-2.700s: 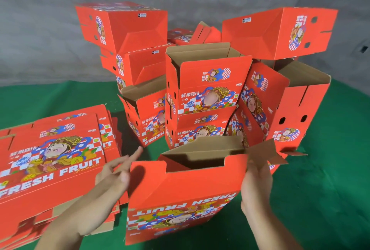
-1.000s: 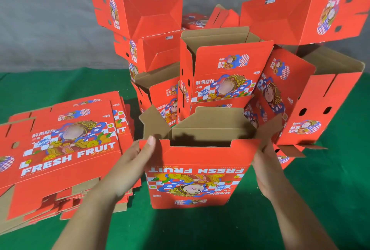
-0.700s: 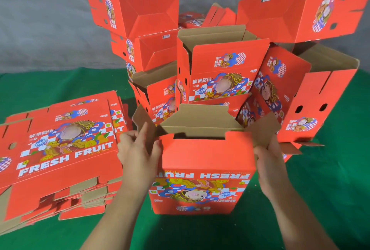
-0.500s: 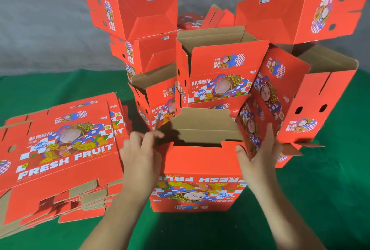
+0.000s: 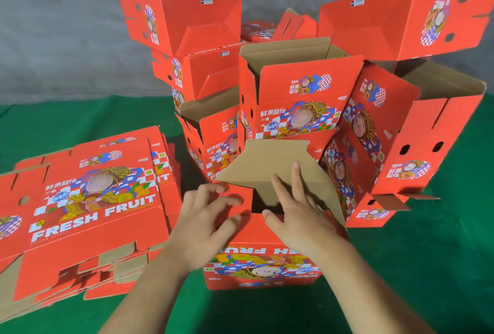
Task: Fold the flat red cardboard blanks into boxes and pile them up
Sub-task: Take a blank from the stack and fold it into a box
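The step in hand is judged to be the closing of the bottom flaps on one box [image 5: 256,253], which stands upside down (its "FRESH FRUIT" print reads inverted) on the green floor covering [image 5: 427,266] just in front of the person. The red side flap [image 5: 235,197] is pressed inward by the left hand [image 5: 205,224], whose fingers are spread and laid flat on it, nothing being gripped. The brown flap [image 5: 270,170] is pushed down by the right hand [image 5: 299,213], its fingers straight against the cardboard and its thumb at the near wall's top edge; no grip is closed here either. A dark gap is left between the flaps, so the base is not yet locked.

Next, the flaps probably need to be tucked together until flush, and the box then set on the pile of folded boxes [image 5: 299,98] behind. The stack of flat blanks [image 5: 88,200] lies at the left, beside the box.
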Demonstrator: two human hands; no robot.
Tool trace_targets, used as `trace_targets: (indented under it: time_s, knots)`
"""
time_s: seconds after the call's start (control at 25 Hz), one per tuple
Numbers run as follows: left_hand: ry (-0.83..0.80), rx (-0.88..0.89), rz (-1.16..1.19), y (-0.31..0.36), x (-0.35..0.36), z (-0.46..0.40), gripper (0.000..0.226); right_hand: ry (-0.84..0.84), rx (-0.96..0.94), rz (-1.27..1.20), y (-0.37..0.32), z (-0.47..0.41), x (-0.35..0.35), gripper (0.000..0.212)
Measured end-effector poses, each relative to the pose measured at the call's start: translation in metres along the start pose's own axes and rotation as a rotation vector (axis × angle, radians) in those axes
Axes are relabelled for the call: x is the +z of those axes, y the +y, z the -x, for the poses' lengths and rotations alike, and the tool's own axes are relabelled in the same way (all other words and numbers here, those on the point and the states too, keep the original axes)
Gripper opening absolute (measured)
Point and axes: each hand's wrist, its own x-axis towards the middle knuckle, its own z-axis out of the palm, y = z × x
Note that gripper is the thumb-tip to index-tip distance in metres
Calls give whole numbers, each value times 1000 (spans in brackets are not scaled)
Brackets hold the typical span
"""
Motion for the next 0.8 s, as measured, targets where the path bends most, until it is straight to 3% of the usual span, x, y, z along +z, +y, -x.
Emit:
trace_targets:
  time_s: [0.08, 0.16, 0.2, 0.36, 0.52, 0.64, 0.8]
  knots:
    - [-45, -84, -204, 6, -2, -14, 81, 334, -60, 58, -4, 9, 7, 84]
    - [-36, -143, -366, 18, -1, -31, 88, 708, 30, 53, -7, 20, 12, 94]
    - [-36, -183, -384, 23, 2, -38, 88, 790, 82, 27, -5, 23, 12, 100]
    - [1, -283, -451, 22, 14, -55, 80, 794, 4, -2, 5, 27, 14, 105]
    - [-8, -341, -295, 14, 15, -65, 85, 735, -75, -47, 14, 29, 8, 83]
    - [28, -365, -313, 14, 13, -72, 94, 770, -97, -129, 27, 27, 3, 70]
    - [43, -474, -239, 10, 7, -85, 80, 724, -94, 16, 25, 38, 16, 57]
